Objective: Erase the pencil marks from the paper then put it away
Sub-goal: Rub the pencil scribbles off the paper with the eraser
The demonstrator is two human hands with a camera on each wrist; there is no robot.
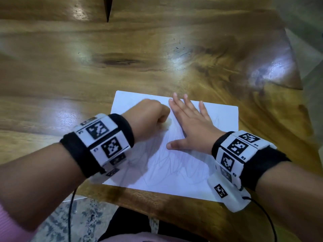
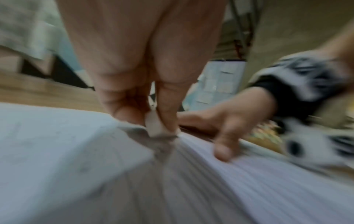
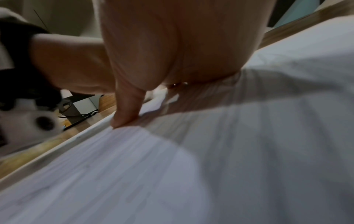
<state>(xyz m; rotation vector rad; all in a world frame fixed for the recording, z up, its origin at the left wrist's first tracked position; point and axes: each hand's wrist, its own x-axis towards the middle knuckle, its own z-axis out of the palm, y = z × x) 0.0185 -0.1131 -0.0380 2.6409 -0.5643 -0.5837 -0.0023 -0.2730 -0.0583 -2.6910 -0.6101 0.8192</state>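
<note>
— Near the front edge of the glossy wooden table point(image 1: 157, 49), what is the left hand point(image 1: 148, 116) doing?

— It is curled tight, its fingertips point(image 2: 168, 115) pinching a small white wedge-shaped eraser point(image 2: 154, 125) whose tip presses on the white rectangular sheet of paper point(image 1: 174, 163), in the sheet's upper middle part.

— And the right hand point(image 1: 190, 126)?

— Spread flat, fingers straight, palm down on the paper just beside the eraser, with its thumb point(image 3: 126, 109) pressed to the sheet. I judge it is pinning the page against the rubbing.

— Where does the paper lie?

— Flat on the table, its near edge close to the table's front edge, slightly askew.

— How much is done?

— Little, I would say. Faint grey pencil scribbles point(image 1: 174, 165) run over most of the lower half, toward the near edge. The strip by the far edge looks plain, though blur makes that hard to tell.

— What is left?

— Most of the erasing, then putting it away; no place for that shows.
</note>
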